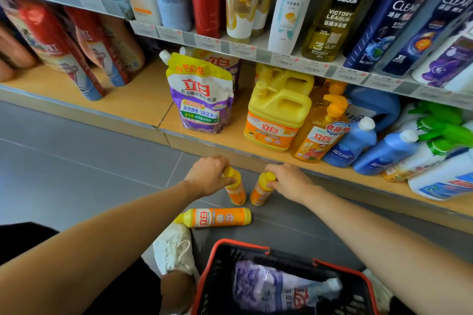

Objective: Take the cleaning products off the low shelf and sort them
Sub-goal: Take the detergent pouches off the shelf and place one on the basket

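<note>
Left hand (208, 174) grasped left bottle (236, 194), right hand (289, 181) grasped right bottle (259, 194): slim orange plastic cylinders, yellow-capped, standing before the wooden shelf (143, 102).

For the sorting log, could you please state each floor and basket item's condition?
Left hand, gripping left bottle top
Right hand, gripping right bottle top
Left bottle, upright, capped
Right bottle, upright, capped
Third bottle, lying on its side, capped
Pouch, lying in basket
</note>
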Available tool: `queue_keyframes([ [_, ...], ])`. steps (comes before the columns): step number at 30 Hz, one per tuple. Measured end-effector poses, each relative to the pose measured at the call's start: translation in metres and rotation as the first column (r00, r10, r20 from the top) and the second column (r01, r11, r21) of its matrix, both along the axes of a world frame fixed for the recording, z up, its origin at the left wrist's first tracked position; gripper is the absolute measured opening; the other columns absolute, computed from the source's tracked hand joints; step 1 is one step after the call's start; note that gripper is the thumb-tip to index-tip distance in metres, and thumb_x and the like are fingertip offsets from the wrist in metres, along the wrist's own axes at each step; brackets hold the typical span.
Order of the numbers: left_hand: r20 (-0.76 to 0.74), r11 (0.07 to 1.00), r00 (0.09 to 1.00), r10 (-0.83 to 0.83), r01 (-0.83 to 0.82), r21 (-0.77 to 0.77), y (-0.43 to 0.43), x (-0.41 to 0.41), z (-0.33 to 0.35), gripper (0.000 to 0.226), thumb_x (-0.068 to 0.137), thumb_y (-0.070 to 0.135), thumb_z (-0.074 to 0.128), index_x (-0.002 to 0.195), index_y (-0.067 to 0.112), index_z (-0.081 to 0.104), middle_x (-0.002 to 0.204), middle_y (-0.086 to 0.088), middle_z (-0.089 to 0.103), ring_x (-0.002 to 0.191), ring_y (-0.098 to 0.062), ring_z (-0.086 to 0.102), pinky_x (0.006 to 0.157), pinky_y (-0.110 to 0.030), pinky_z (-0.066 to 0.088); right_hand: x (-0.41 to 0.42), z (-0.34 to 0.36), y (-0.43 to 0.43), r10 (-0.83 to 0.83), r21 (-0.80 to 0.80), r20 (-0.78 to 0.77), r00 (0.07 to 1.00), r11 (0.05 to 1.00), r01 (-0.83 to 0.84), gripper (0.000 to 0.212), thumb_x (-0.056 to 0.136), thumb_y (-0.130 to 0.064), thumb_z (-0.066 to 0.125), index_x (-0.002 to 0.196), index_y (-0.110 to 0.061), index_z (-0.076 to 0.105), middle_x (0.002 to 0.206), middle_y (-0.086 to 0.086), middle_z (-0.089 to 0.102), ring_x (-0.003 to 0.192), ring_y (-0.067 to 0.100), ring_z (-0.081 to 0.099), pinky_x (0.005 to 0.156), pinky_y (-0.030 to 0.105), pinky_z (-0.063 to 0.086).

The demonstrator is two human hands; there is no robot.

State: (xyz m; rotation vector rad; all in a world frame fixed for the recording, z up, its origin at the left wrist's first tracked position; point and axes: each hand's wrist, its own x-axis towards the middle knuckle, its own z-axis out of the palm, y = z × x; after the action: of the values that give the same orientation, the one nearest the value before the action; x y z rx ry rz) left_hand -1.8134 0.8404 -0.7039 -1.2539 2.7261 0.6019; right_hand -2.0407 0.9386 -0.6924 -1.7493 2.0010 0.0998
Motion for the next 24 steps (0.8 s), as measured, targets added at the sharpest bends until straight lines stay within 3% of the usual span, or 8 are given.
queue_keyframes([
  [4, 0.125, 0.984, 0.979, 0.159, -0.147, -0.099, -0.012, 0.01, 0.002, 0.052, 0.088, 0.068, 0.058, 0.078, 0.017, 0.06, 0.085, -0.006, 0.067, 0.077, -0.024, 0.063, 0.068, -0.037, 0.056, 0.008, 0.0, -0.009, -0.016, -0.048, -0.183, 0.983, 0.999, 0.007, 0.043, 0.092, -0.054, 0.063, 0.106, -0.014, 0.062, 0.111, 0.012, 0.069, 0.104, 0.032, 0.063, 0.073, 0.036, 0.045],
  [6, 0.1, 0.984, 0.982, 0.162, -0.152, -0.097, -0.015, 0.01, 0.003, 0.047, 0.092, 0.063, 0.057, 0.088, 0.017, 0.063, 0.093, -0.008, 0.069, 0.081, -0.023, 0.063, 0.067, -0.034, 0.054, 0.01, 0.0, -0.011, -0.041, -0.101, -0.155, 0.987, 0.995, 0.026, 0.046, 0.092, -0.056, 0.062, 0.112, -0.015, 0.062, 0.114, 0.011, 0.068, 0.106, 0.032, 0.063, 0.077, 0.037, 0.05],
  [8, 0.028, 0.986, 0.988, 0.153, -0.151, -0.064, -0.018, 0.009, 0.002, 0.042, 0.095, 0.054, 0.059, 0.115, 0.017, 0.065, 0.111, -0.008, 0.069, 0.096, -0.026, 0.066, 0.078, -0.037, 0.057, 0.009, 0.001, -0.014, -0.027, -0.142, -0.013, 1.0, 0.99, 0.025, 0.044, 0.094, -0.041, 0.066, 0.131, -0.018, 0.058, 0.129, 0.008, 0.061, 0.117, 0.03, 0.059, 0.093, 0.041, 0.052],
  [10, -0.048, 0.995, 0.994, 0.098, -0.1, -0.028, -0.02, 0.008, 0.003, 0.043, 0.097, 0.045, 0.062, 0.13, 0.019, 0.062, 0.123, -0.008, 0.065, 0.106, -0.028, 0.065, 0.087, -0.039, 0.056, 0.005, 0.003, -0.018, 0.037, -0.143, 0.096, 0.995, 0.989, -0.023, 0.047, 0.094, -0.022, 0.069, 0.139, -0.02, 0.056, 0.133, 0.004, 0.054, 0.122, 0.027, 0.054, 0.101, 0.039, 0.048],
  [12, -0.065, 1.0, 0.998, -0.004, 0.006, 0.028, -0.024, 0.008, 0.003, 0.041, 0.094, 0.037, 0.067, 0.131, 0.021, 0.061, 0.125, -0.007, 0.061, 0.106, -0.026, 0.063, 0.088, -0.037, 0.055, 0.0, 0.005, -0.022, 0.081, -0.148, 0.131, 0.988, 0.987, -0.061, 0.048, 0.091, -0.011, 0.071, 0.137, -0.018, 0.06, 0.131, 0.003, 0.055, 0.123, 0.025, 0.054, 0.104, 0.037, 0.046],
  [16, 0.008, 0.987, 0.993, -0.117, 0.116, 0.116, -0.028, 0.011, 0.003, 0.043, 0.092, 0.03, 0.072, 0.132, 0.019, 0.061, 0.127, -0.005, 0.063, 0.11, -0.022, 0.06, 0.093, -0.036, 0.052, -0.002, 0.004, -0.029, 0.133, -0.143, 0.12, 0.984, 0.983, -0.116, 0.047, 0.089, -0.011, 0.073, 0.134, -0.019, 0.062, 0.131, 0.003, 0.06, 0.122, 0.024, 0.055, 0.103, 0.037, 0.047],
  [20, 0.04, 0.991, 0.993, -0.114, 0.111, 0.075, -0.028, 0.017, 0.005, 0.041, 0.094, 0.035, 0.069, 0.129, 0.016, 0.061, 0.126, -0.006, 0.062, 0.109, -0.023, 0.06, 0.092, -0.037, 0.052, 0.003, 0.006, -0.036, 0.138, -0.157, 0.069, 0.988, 0.98, -0.126, 0.034, 0.091, -0.025, 0.073, 0.123, -0.016, 0.067, 0.119, 0.004, 0.064, 0.111, 0.024, 0.059, 0.087, 0.028, 0.043],
  [24, 0.017, 0.996, 0.997, -0.072, 0.072, 0.043, -0.035, 0.028, 0.023, 0.039, 0.093, 0.039, 0.068, 0.124, 0.015, 0.061, 0.12, -0.006, 0.063, 0.104, -0.022, 0.06, 0.09, -0.039, 0.054, 0.004, 0.036, -0.042, 0.076, -0.272, 0.073, 0.994, 0.961, -0.053, 0.028, 0.093, -0.036, 0.068, 0.108, -0.013, 0.069, 0.109, 0.006, 0.067, 0.101, 0.024, 0.06, 0.08, 0.034, 0.047],
])
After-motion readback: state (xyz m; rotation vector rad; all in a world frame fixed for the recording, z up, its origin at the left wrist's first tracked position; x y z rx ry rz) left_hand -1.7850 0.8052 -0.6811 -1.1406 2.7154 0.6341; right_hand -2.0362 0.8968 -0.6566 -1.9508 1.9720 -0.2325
